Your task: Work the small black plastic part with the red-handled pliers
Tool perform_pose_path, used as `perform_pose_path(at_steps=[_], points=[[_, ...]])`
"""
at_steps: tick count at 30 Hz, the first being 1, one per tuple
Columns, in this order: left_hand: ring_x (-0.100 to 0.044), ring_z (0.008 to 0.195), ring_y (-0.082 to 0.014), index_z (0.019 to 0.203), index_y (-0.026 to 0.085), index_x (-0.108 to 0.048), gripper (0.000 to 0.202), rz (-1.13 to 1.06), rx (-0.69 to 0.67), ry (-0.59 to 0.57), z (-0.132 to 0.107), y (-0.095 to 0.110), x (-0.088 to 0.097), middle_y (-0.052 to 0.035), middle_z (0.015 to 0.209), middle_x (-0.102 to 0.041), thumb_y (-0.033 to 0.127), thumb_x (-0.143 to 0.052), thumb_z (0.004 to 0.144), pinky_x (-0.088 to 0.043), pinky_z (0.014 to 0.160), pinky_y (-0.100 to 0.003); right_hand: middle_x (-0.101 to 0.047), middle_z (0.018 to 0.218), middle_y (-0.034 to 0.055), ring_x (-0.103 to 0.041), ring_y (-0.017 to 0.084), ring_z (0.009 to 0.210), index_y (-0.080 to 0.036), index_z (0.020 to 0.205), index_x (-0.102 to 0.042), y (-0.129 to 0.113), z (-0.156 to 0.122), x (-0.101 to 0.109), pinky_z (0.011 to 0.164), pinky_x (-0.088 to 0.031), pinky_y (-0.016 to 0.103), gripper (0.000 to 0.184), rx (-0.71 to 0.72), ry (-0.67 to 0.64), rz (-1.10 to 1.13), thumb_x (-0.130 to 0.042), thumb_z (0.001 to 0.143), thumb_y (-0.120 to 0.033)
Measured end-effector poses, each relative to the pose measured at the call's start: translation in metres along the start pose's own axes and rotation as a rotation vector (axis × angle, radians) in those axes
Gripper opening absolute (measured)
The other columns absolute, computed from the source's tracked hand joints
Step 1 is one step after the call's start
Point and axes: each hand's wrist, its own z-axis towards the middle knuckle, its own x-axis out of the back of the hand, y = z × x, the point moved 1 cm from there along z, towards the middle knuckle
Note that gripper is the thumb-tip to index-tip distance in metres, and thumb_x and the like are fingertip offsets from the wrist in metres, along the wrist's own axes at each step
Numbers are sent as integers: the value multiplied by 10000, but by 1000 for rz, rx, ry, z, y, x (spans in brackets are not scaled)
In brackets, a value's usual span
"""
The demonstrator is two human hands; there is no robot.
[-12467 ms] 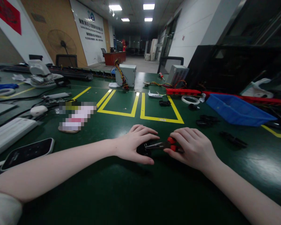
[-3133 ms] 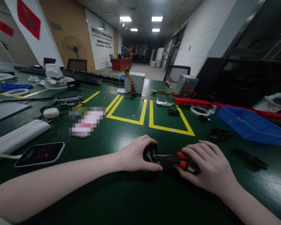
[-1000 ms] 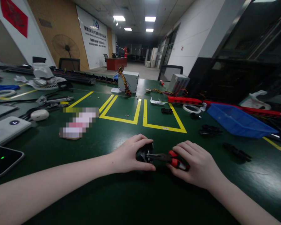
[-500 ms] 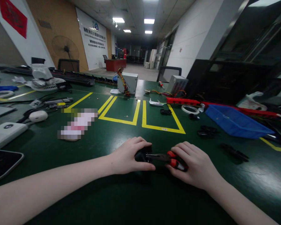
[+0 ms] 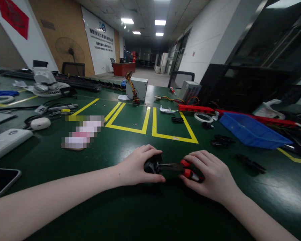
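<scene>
Left grip (image 5: 137, 167) curled inward since earlier, clamping black part (image 5: 150, 166); right grip (image 5: 212, 175) clamps pliers (image 5: 177, 166).

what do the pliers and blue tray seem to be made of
Pliers: likely steel up front, from grey metallic sheen; red grips look like smooth plastic or rubber. Blue tray: probably satin plastic, given its even colour and thin walls.

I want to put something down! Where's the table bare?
Bare green table: between left forearm and right forearm; also right of that, nearer than the black piece. Crowded: around the blue bin, behind the white rounded case, and around the pliers in the right hand.
</scene>
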Motion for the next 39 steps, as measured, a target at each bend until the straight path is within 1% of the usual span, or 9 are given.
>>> perform_pose_path(at_steps=[8, 13, 17, 24, 33, 39], points=[[-539, 1159, -271, 1376, 210, -486, 718, -9, -10, 9, -1, 0, 0, -95, 1292, -547, 494, -757, 775, -483, 971, -441, -672, 865, 96, -608, 191, 726, -142, 958, -632, -1, 0, 1, 604, -486, 317, 305, 38, 1, 26, -660, 805, -405], [-536, 1169, -284, 1378, 220, -483, 723, -12, -11, 12, 0, 0, 0, -99, 1296, -548, 495, -761, 770, -471, 988, -464, -674, 864, 102, -610, 192, 722, -136, 969, -634, 0, 0, 0, 603, -485, 318, 321, 52, 6, 18, -666, 803, -409], [-536, 1165, -278, 1378, 209, -482, 719, -16, -10, 12, -1, 1, 0, -100, 1295, -548, 479, -763, 773, -474, 986, -457, -678, 881, 110, -619, 198, 741, -131, 980, -632, -1, 1, 0, 613, -491, 320, 338, 50, 16, 15, -669, 800, -414], [-535, 1169, -285, 1384, 223, -483, 708, -11, -1, 11, -1, 3, 1, -101, 1299, -549, 481, -752, 783, -475, 979, -458, -673, 859, 103, -610, 191, 719, -139, 954, -639, -4, 1, -2, 602, -481, 313, 314, 51, 28, 21, -675, 797, -408], [-541, 1164, -304, 1385, 218, -493, 702, 29, -9, -44, 1, 1, 0, -114, 1286, -563, 525, -725, 798, -460, 986, -483, -677, 866, 109, -600, 202, 735, -151, 954, -649, -3, 1, 1, 611, -490, 325, 270, 78, 42, -34, -646, 806, -376], [-547, 1154, -299, 1380, 229, -497, 703, 27, -5, -25, -1, 2, 0, -104, 1276, -567, 522, -737, 788, -464, 981, -480, -669, 858, 117, -596, 203, 732, -130, 949, -643, -4, 0, 0, 612, -482, 326, 276, 97, 57, -49, -653, 797, -361]])
